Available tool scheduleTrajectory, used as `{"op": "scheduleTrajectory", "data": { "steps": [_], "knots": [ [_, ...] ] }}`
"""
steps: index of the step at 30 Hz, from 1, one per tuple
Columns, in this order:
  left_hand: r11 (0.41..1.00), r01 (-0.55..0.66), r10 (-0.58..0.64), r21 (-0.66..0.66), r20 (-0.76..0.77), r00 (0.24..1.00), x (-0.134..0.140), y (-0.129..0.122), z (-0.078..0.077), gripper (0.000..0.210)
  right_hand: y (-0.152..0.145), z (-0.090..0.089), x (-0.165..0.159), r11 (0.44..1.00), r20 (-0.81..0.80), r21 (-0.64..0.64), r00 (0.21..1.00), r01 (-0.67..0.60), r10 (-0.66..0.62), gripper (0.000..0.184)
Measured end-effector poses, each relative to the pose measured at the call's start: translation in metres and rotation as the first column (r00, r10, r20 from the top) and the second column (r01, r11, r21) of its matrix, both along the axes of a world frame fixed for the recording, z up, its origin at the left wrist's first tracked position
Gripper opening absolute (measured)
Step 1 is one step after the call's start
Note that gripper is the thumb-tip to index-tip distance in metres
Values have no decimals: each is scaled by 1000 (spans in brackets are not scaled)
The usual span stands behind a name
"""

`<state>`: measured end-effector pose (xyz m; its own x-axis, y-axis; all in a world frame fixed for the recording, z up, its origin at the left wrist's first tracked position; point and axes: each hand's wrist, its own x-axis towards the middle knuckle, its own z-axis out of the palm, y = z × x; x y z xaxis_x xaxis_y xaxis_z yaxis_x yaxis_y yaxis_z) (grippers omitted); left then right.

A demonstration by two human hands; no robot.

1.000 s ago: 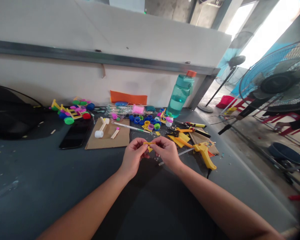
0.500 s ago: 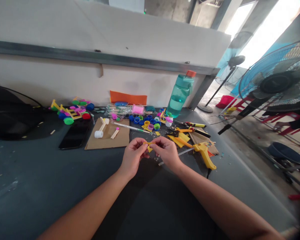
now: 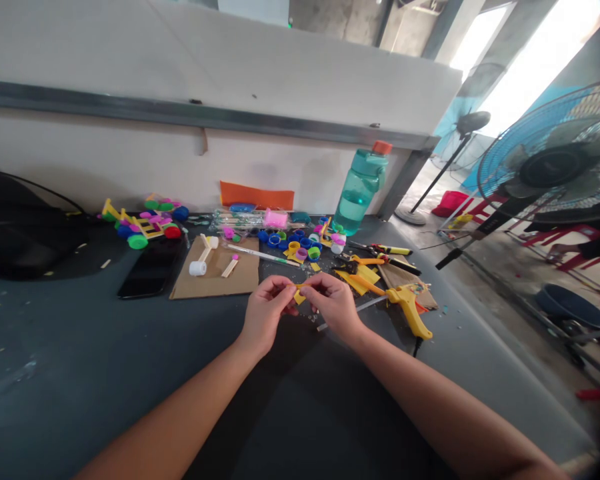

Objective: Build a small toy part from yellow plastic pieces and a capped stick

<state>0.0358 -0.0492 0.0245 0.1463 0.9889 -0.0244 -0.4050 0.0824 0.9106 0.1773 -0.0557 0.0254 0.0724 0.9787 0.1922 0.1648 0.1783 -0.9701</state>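
My left hand point(image 3: 266, 312) and my right hand point(image 3: 331, 307) meet over the dark table, fingertips nearly touching. Both pinch a small yellow strip point(image 3: 299, 287), mostly covered by thumbs and fingers. Just beneath it shows another yellow scrap point(image 3: 300, 299). A clear glue stick point(image 3: 323, 327) pokes out past my right hand, toward the yellow glue gun point(image 3: 409, 311) lying at the right. Left of my left hand is a cardboard piece point(image 3: 220, 285) bearing a stick with white caps point(image 3: 198, 268) and a short wooden stick piece point(image 3: 230, 267) with a pink tip.
Beyond the hands lie bottle caps point(image 3: 295, 247), pliers point(image 3: 365, 261) and plastic-wrapped sticks point(image 3: 237, 219). A teal bottle point(image 3: 354, 200) stands near the partition. Farther left are a phone point(image 3: 149, 270), colourful small models point(image 3: 143, 227) and a black bag point(image 3: 25, 227). A fan point(image 3: 550, 163) stands beyond the table's right edge.
The yellow strip shows less between my fingertips than before, its visible part shorter. Both hands stay in nearly the same place.
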Motion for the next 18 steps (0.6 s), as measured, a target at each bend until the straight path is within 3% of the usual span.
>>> {"op": "scheduleTrajectory", "data": {
  "steps": [12,18],
  "knots": [
    [999,17,-16,-39,31,999,-1,1,2,31,1,-1,-1,999,-66,-21,997,29,-31,15],
    [998,17,-18,-62,-15,1000,-1,-1,2,23,0,-2,-1,999,-30,-15,999,35,-35,13]
  ]
}}
